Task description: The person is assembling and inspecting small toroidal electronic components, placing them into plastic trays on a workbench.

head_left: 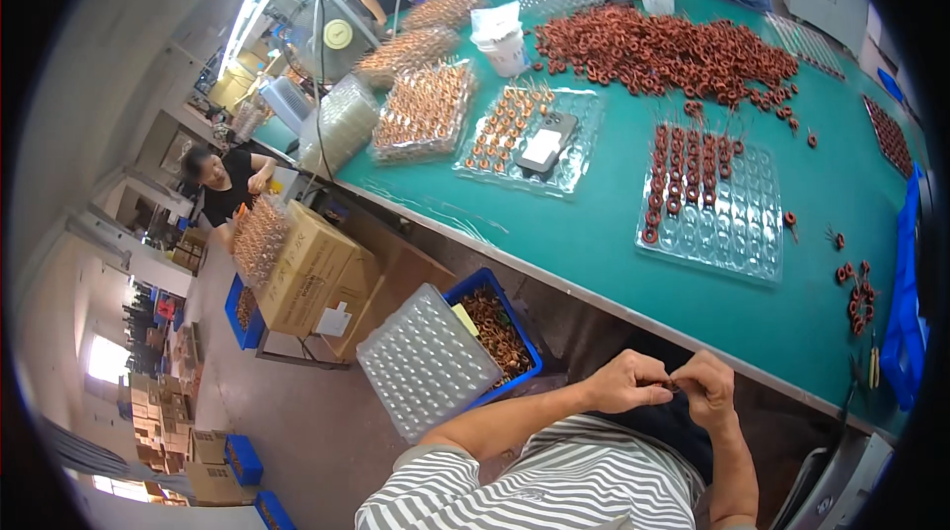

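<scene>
My left hand (633,381) and my right hand (708,387) meet in front of my body, just off the table's near edge. Both are closed in a pinch, fingertips nearly touching, around a small reddish-brown part (673,386). The fingers cover most of it, so its kind is hard to make out. On the green table (554,233) beyond my hands lies a clear plastic tray (737,243). Red ring coils (679,169) with wire leads fill its left columns; bare wells show at the right. Loose red coils (857,292) lie to the right of the tray.
A large heap of red coils (663,47) covers the table's far side. A phone (546,142) rests on another tray, beside stacked trays of copper coils (424,109). Pliers (874,364) and a blue bin (902,302) are at the right. A blue crate (534,357) stands below, left.
</scene>
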A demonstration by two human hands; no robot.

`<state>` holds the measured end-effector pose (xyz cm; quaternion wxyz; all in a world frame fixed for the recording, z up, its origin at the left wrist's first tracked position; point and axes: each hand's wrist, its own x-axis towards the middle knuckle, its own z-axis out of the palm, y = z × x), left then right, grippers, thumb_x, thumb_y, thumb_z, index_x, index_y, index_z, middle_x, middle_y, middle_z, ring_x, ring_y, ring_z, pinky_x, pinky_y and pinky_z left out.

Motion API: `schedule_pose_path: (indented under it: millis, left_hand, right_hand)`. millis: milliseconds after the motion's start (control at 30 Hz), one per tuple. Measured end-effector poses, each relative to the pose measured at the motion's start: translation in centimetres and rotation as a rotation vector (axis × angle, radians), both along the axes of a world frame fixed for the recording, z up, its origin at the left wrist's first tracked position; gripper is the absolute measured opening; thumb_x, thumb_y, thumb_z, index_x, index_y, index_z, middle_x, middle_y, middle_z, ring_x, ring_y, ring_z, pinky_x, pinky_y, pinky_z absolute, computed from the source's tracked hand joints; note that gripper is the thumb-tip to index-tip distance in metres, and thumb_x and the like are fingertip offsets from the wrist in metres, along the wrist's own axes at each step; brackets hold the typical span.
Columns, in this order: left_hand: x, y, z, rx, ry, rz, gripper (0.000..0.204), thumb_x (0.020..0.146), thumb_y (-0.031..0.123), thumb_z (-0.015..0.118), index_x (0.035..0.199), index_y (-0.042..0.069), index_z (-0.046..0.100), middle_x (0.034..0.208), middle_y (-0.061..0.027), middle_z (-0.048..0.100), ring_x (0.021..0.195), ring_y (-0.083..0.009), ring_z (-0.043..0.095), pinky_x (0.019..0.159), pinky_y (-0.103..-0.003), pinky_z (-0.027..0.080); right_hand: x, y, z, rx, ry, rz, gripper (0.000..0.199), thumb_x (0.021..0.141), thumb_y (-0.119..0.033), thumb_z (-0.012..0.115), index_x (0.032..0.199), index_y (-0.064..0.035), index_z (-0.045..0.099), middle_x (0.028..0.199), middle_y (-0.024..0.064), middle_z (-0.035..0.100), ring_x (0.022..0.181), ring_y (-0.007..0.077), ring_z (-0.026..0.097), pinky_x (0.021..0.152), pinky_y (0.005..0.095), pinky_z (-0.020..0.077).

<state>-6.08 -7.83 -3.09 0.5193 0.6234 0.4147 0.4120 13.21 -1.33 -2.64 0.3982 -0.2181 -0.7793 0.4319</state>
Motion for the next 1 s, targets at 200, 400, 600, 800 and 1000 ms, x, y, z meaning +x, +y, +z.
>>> schedule_pose_path:
  millis: [200, 400, 600, 800, 1000]
  left_hand:
    - [-0.6, 0.6, 0.3, -0.034, -0.022, -0.045, 0.027, 0.085, 0.023, 0.072, 0.081, -0.002, 0.066, 0.064, -0.0059, 0.054, 0.061, -0.0134, 0.05, 0.057, -0.031, 0.04]
    - [-0.8, -0.1, -0.2, -0.016, 0.096, -0.033, 0.023, 0.08, 0.021, 0.072, 0.084, -0.002, 0.071, 0.067, -0.0103, 0.062, 0.06, -0.0189, 0.057, 0.055, -0.034, 0.043]
    - [-0.2, 0.0, -0.3, -0.106, 0.106, -0.101, 0.027, 0.075, 0.023, 0.073, 0.086, -0.002, 0.072, 0.068, -0.014, 0.066, 0.06, -0.0222, 0.062, 0.055, -0.036, 0.045]
    - [-0.4, -0.3, -0.9, -0.096, 0.255, -0.22, 0.027, 0.074, 0.022, 0.072, 0.086, -0.003, 0.072, 0.068, -0.0148, 0.066, 0.061, -0.0238, 0.063, 0.055, -0.037, 0.045]
    - [-0.4, -0.8, -0.8, -0.164, 0.028, 0.109, 0.021, 0.084, 0.017, 0.069, 0.095, 0.0, 0.072, 0.079, -0.0112, 0.069, 0.073, -0.0188, 0.066, 0.067, -0.032, 0.051]
  right_hand:
    - [0.1, 0.3, -0.3, 0.044, 0.031, 0.035, 0.02, 0.07, 0.01, 0.07, 0.084, -0.0044, 0.069, 0.068, 0.0063, 0.061, 0.058, 0.019, 0.058, 0.052, 0.0298, 0.0447]
    - [0.4, 0.0, -0.1, 0.132, -0.135, 0.112, 0.017, 0.071, 0.009, 0.07, 0.082, -0.0045, 0.067, 0.065, 0.0074, 0.057, 0.058, 0.0235, 0.057, 0.052, 0.0326, 0.0425]
    - [1.6, -0.9, 0.2, 0.093, -0.195, 0.08, 0.019, 0.069, 0.008, 0.069, 0.084, -0.0034, 0.068, 0.067, 0.0084, 0.06, 0.058, 0.0237, 0.058, 0.052, 0.0332, 0.0425]
    - [1.5, -0.2, -0.3, -0.093, -0.291, 0.206, 0.014, 0.069, 0.006, 0.069, 0.08, -0.0021, 0.068, 0.067, 0.0084, 0.06, 0.058, 0.0199, 0.058, 0.053, 0.0313, 0.0423]
    - [0.2, -0.3, -1.1, -0.618, 0.034, -0.061, 0.005, 0.089, -0.004, 0.066, 0.092, 0.0004, 0.064, 0.079, 0.005, 0.065, 0.069, 0.0123, 0.062, 0.061, 0.0229, 0.0486]
